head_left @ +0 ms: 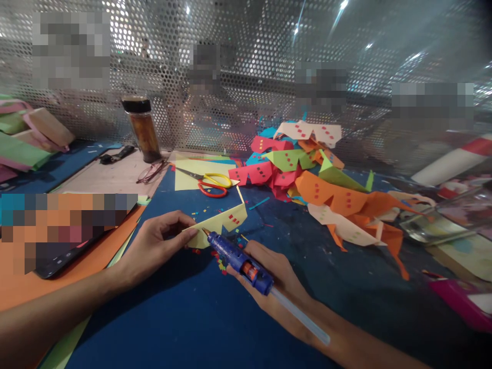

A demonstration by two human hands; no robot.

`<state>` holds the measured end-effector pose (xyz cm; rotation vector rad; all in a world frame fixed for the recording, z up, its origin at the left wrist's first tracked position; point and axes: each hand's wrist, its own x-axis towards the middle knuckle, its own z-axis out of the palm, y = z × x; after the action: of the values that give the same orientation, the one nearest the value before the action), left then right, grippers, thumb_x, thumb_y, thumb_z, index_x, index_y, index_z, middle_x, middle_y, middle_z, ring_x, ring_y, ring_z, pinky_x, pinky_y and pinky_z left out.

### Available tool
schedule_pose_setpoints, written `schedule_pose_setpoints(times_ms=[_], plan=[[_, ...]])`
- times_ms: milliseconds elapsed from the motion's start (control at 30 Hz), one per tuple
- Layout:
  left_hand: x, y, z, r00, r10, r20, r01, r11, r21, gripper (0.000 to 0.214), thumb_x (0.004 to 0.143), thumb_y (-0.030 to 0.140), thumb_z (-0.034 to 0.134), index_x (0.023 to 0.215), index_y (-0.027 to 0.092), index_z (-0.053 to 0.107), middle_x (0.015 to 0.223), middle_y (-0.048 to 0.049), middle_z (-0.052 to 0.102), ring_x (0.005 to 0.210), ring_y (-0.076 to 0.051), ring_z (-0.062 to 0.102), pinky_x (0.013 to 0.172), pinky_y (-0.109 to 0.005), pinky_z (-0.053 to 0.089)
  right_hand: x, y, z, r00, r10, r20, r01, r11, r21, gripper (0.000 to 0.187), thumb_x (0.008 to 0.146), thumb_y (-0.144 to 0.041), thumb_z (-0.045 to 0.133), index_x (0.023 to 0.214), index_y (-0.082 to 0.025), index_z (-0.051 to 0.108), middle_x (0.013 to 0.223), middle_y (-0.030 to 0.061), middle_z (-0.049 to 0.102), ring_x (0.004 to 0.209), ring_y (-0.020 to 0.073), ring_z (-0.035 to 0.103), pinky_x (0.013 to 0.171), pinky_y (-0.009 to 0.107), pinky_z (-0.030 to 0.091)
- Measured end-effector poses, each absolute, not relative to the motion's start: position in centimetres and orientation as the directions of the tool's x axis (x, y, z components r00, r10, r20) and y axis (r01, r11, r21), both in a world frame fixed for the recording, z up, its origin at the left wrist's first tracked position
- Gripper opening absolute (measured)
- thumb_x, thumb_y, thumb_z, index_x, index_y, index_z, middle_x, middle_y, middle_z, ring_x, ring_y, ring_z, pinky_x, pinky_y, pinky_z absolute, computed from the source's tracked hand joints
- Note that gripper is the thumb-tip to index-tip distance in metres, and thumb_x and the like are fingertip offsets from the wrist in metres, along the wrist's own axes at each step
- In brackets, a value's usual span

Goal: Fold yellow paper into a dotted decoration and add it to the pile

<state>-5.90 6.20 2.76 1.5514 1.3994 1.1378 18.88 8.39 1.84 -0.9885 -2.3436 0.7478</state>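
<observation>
Between thumb and fingers, my left hand pinches the left end of a pale yellow paper mask, which has red paper squares on its right half. My right hand is wrapped round a blue hot glue gun, with a clear glue stick poking out of its back. The gun's nozzle is at the mask's left half, close to my left thumb; whether it touches the paper I cannot tell. Tiny coloured paper squares lie on the blue table under the mask.
Scissors with red and yellow handles lie beyond the mask. A heap of coloured paper masks spreads to the right. At the left are a phone on orange paper, eyeglasses and a jar. A perforated metal screen stands behind.
</observation>
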Motion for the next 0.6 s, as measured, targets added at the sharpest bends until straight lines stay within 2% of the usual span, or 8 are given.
schedule_pose_setpoints(times_ms=[600], plan=[[-5.93, 6.2, 2.79, 0.007, 0.992, 0.124, 0.345, -0.119, 0.931, 0.02, 0.087, 0.037, 0.064, 0.082, 0.018, 0.067, 0.072, 0.0012, 0.065, 0.061, -0.011, 0.057, 0.056, -0.02, 0.046, 18.78, 8.07, 2.14, -0.592, 0.782, 0.194, 0.527, 0.557, -0.642, 0.003, 0.087, -0.022, 0.059, 0.085, -0.022, 0.06, 0.079, 0.0007, 0.067, 0.067, 0.0151, 0.062, 0.059, 0.026, 0.048]])
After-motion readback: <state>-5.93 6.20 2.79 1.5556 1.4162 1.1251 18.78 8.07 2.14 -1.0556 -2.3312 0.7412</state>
